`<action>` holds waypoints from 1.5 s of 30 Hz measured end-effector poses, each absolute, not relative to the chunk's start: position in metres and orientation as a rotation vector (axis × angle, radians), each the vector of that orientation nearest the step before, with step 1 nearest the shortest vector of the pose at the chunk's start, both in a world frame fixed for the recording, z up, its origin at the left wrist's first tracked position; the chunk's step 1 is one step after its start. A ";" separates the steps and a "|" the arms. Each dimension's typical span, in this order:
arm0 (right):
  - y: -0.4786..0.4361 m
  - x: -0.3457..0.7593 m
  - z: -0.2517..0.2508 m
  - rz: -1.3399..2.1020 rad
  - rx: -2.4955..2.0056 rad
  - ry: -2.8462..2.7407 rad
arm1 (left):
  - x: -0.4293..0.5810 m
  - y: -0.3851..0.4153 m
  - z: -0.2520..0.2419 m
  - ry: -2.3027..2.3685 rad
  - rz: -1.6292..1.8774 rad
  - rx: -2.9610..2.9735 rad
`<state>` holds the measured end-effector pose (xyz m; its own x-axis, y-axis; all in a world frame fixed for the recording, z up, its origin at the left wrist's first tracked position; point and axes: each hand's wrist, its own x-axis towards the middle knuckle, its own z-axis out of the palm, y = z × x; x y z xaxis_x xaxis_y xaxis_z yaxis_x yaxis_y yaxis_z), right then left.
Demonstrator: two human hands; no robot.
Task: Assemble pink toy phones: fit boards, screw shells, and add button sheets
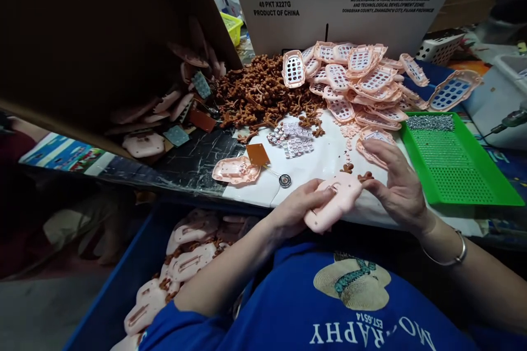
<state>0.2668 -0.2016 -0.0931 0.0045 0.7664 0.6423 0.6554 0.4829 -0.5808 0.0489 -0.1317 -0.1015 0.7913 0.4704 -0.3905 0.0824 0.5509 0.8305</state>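
Observation:
My left hand (pixel 298 207) grips a pink plastic shell (pixel 334 201) at the near edge of the white work surface (pixel 325 159). My right hand (pixel 393 181) pinches a small brown rubber piece (pixel 365 176) at the shell's upper right corner, fingers curled. Another small brown piece (pixel 348 168) lies just above the shell. Behind them sits a heap of brown rubber pieces (pixel 261 93) and a pile of pink keypad frames (pixel 358 79). White button pads (pixel 293 140) lie in the middle.
A green perforated tray (pixel 453 167) with small metal parts stands to the right. A tilted cardboard box (pixel 102 44) holds pink shells and circuit boards at left. A blue bin (pixel 123 290) of pink shells sits below. A pink shell with orange board and speaker (pixel 247 167) lies nearby.

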 end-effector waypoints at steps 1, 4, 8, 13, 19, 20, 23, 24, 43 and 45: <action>-0.203 0.267 -0.094 0.165 -1.251 -1.739 | 0.045 -0.134 -0.098 0.660 0.305 1.217; -0.208 0.264 -0.098 0.223 -1.290 -1.982 | 0.035 -0.138 -0.091 0.701 0.421 1.894; -0.213 0.255 -0.105 0.328 -1.247 -2.034 | 0.030 -0.138 -0.095 0.701 0.538 2.087; -0.219 0.247 -0.111 0.233 -1.216 -1.978 | 0.031 -0.148 -0.103 0.650 0.569 2.088; -0.222 0.240 -0.104 0.272 -1.265 -2.067 | 0.023 -0.150 -0.098 0.731 0.562 1.968; -0.221 0.241 -0.104 0.290 -1.267 -2.099 | 0.014 -0.144 -0.094 0.738 0.507 1.905; -0.221 0.250 -0.108 0.298 -1.297 -2.070 | -0.036 -0.123 -0.085 0.821 0.255 1.694; -0.220 0.254 -0.111 0.287 -1.327 -2.034 | -0.058 -0.116 -0.083 0.871 0.117 1.634; -0.124 0.163 -0.122 0.126 -1.346 -2.502 | -0.114 -0.021 -0.096 1.171 0.441 2.475; -0.117 0.159 -0.123 0.112 -1.349 -2.530 | -0.114 -0.013 -0.100 1.108 0.291 2.474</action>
<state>0.1592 -0.1171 -0.1234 -0.5291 0.8243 0.2013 0.8034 0.5630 -0.1938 -0.1139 -0.0134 -0.0996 0.6618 0.7494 0.0215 0.6634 -0.5987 0.4488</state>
